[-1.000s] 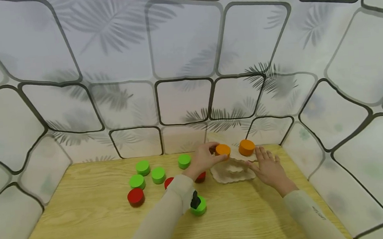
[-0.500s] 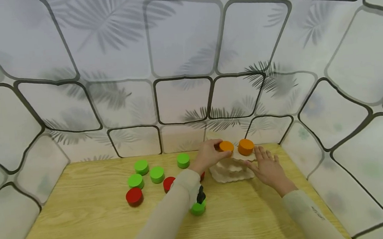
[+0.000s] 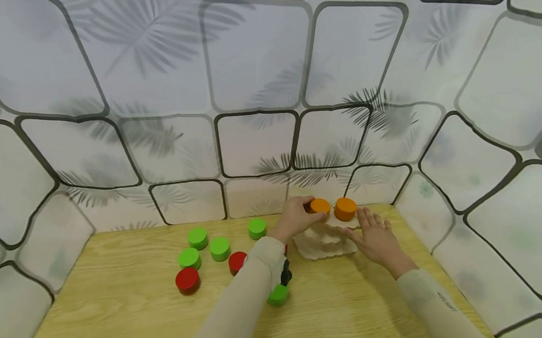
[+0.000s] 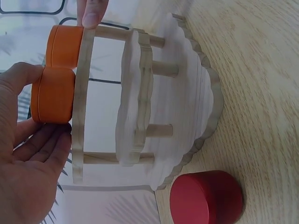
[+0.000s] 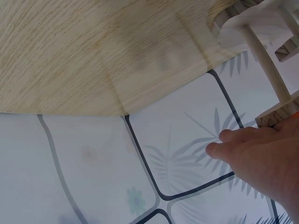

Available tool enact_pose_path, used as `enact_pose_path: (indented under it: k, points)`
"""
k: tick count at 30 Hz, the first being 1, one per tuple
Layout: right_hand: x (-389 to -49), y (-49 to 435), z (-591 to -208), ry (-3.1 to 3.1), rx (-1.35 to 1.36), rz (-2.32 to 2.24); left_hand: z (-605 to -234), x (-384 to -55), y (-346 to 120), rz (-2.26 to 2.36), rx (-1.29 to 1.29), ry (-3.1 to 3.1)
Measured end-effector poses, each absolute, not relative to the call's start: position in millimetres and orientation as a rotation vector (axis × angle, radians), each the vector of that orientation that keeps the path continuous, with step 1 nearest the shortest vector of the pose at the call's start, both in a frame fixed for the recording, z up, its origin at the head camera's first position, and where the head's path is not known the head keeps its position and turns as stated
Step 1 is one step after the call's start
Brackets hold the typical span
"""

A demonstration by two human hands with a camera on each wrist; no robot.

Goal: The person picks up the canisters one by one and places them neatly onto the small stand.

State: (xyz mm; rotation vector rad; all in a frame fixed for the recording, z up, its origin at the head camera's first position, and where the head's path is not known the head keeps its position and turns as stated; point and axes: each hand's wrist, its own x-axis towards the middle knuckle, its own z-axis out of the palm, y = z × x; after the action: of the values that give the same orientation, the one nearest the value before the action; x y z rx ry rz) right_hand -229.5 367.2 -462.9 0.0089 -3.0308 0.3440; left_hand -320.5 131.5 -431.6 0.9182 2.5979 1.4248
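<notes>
In the head view my left hand [image 3: 296, 221] pinches an orange cylinder-shaped block [image 4: 55, 95] between thumb and fingers. That block stands on the top board [image 4: 82, 116] of a pale wooden tiered stand [image 3: 316, 244] with scalloped edges and dowel posts. Beside it, touching or nearly touching, stands a second orange block [image 3: 346, 209] on the same board. My right hand [image 3: 377, 239] lies at the right side of the stand with fingers extended, touching the top board's edge. The right wrist view shows only part of that hand [image 5: 266, 158] and the stand's posts.
Several green cylinder blocks [image 3: 220, 248] and a red block [image 3: 187, 280] are on the wooden table [image 3: 120, 319] to the left. Another red block [image 4: 205, 198] sits near the stand's base. A green block [image 3: 278, 295] is partly behind my left sleeve. Patterned walls [image 3: 259, 143] enclose the table.
My left hand has moved slightly right with its orange block, bringing it closer to the other orange block. The right hand has stayed at the stand's edge.
</notes>
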Motion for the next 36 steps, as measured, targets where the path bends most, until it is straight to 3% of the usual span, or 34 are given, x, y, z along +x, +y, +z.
enact_pose_path:
  k: [36]
  points:
    - [-231,369,-463,-3.062,-0.03,0.375,-435,-322,160,1.424,0.867,2.595]
